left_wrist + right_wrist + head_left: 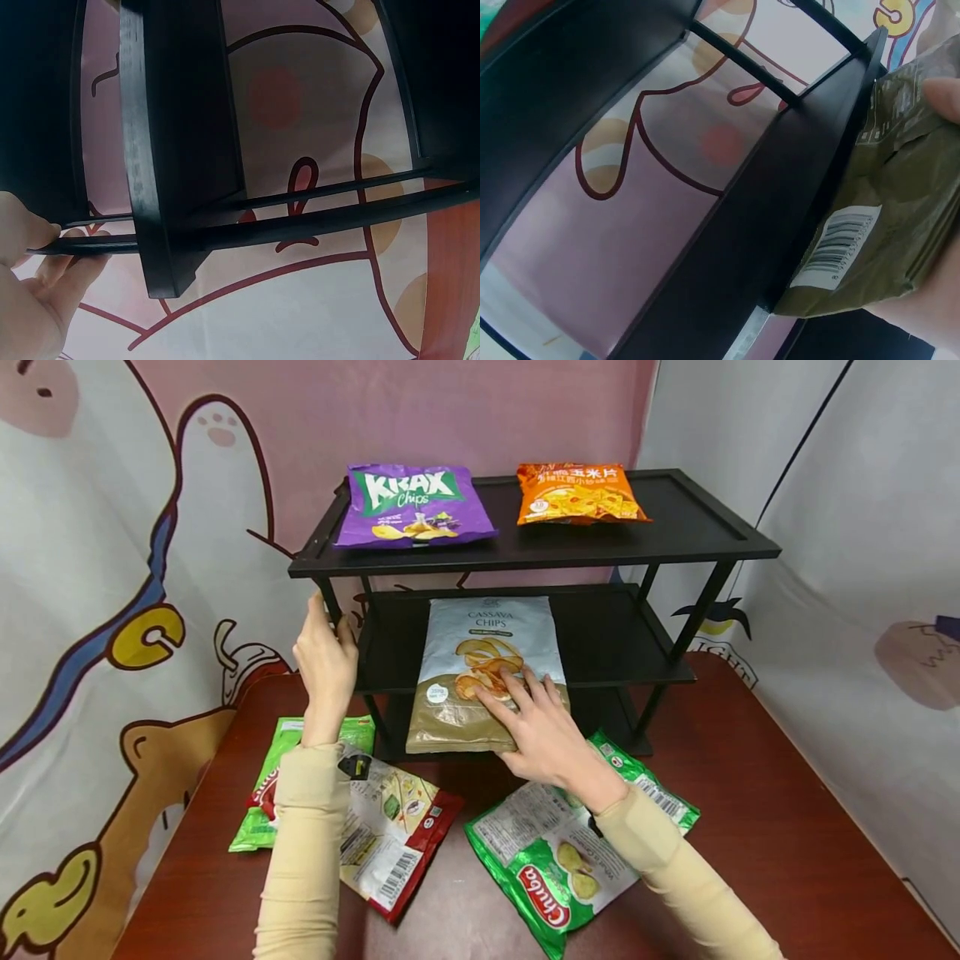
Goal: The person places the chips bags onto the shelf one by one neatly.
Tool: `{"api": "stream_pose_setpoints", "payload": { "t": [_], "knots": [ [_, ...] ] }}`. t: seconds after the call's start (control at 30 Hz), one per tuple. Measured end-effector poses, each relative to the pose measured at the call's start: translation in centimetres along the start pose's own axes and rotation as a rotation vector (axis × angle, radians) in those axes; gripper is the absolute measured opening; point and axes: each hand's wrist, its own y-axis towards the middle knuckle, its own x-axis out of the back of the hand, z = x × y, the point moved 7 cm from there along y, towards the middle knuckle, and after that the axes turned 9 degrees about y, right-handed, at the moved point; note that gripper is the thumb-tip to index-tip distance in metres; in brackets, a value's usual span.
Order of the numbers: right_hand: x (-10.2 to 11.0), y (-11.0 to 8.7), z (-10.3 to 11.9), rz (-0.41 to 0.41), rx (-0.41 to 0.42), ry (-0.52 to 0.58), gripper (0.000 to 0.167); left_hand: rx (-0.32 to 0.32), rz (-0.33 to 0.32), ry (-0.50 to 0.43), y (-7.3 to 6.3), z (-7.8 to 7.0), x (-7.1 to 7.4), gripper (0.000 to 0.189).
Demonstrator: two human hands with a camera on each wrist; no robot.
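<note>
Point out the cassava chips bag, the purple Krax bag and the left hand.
Cassava chips bag point(483, 658): head view, chip picture on its front.
Purple Krax bag point(415, 507): head view, middle of its printed front.
Left hand point(326, 662): head view, back of the hand.

Purple Krax pkt point(416, 508) L of orange pkt point(581, 500).

A black rack point(667, 557), a green bag point(255, 828), a red-and-white bag point(397, 835) and a green-and-white bag point(570, 860) are borne by the table point(757, 793). On the top shelf point(697, 518) a purple bag point(412, 522) and an orange bag point(581, 497) are laid; on the middle shelf point(607, 652) a cassava-chip bag point(487, 639) is placed, its lower end overhanging.
</note>
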Motion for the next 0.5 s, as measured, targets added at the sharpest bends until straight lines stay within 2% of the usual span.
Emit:
{"api": "stream_pose_setpoints", "payload": {
  "t": [0.23,0.5],
  "knots": [
    [-0.4,1.7,0.6,0.008,0.059,-0.026,0.072,-0.01,-0.008,0.009,0.0,0.0,0.0,0.03],
    [-1.0,3.5,1.3,-0.019,0.122,-0.049,0.066,-0.032,-0.009,0.012,-0.1,-0.2,0.0,0.031]
  ]
}}
